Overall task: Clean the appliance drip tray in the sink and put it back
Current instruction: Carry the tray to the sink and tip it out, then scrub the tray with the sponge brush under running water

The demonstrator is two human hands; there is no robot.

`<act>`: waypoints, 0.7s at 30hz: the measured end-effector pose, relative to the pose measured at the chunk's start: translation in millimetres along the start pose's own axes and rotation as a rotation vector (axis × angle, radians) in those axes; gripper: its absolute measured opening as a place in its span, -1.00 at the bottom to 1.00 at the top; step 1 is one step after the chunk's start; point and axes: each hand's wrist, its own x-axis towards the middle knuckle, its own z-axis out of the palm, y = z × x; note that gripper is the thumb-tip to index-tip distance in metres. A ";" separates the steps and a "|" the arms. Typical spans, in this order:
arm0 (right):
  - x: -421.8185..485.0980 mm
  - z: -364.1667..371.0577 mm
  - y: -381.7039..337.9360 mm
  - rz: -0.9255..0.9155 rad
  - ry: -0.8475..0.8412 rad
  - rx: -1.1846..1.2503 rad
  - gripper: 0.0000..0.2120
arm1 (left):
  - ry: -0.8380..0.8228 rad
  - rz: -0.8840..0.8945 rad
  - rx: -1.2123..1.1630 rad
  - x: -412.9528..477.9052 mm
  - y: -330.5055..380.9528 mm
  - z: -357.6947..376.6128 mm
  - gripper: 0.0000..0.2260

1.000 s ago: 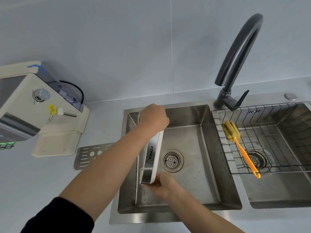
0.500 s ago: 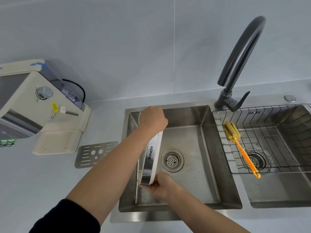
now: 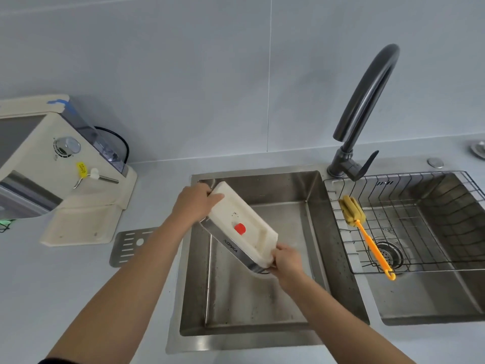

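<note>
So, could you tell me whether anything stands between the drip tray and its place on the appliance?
Nothing visible does. The drip tray is held over the sink by both hands; the counter towards the appliance holds only the flat metal grate, lying beside its base.

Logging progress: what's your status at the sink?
Left hand and right hand gripping white plastic drip tray over steel sink basin. Tray tilted. Nothing obstructing.

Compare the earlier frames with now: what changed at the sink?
The white plastic drip tray with chrome front was turned from on-edge to open side up, tilted. Left hand and right hand keep gripping its ends. Orange-handled brush and perforated metal grate stayed put.
</note>
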 end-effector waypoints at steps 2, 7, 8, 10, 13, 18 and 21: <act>1.9 -11.4 -11.0 -0.134 0.045 -0.114 -0.64 | -0.015 -0.023 -0.096 -6.1 -9.0 7.8 -0.64; -5.0 -33.3 -36.0 -0.409 0.097 -0.219 -0.64 | -0.123 -0.171 -0.549 -16.2 -27.0 31.7 -0.53; -5.9 -37.0 -38.8 -0.429 0.096 -0.222 -0.63 | -0.158 -0.204 -0.645 -17.6 -29.1 37.0 -0.56; -5.8 -43.4 -41.2 -0.444 0.092 -0.246 -0.65 | -0.222 -0.258 -0.764 -19.3 -32.2 48.5 -0.64; -5.0 -49.9 -42.9 -0.433 0.088 -0.315 -0.65 | -0.309 -0.323 -0.850 -19.7 -34.9 65.8 -0.71; -2.5 -66.9 -56.8 -0.379 0.053 -0.336 -0.70 | -0.338 -0.332 -0.936 -20.0 -30.4 88.1 -0.76; 3.4 -77.0 -68.7 -0.383 0.042 -0.284 -0.81 | -0.297 -0.284 -0.946 -19.2 -23.8 94.5 -0.77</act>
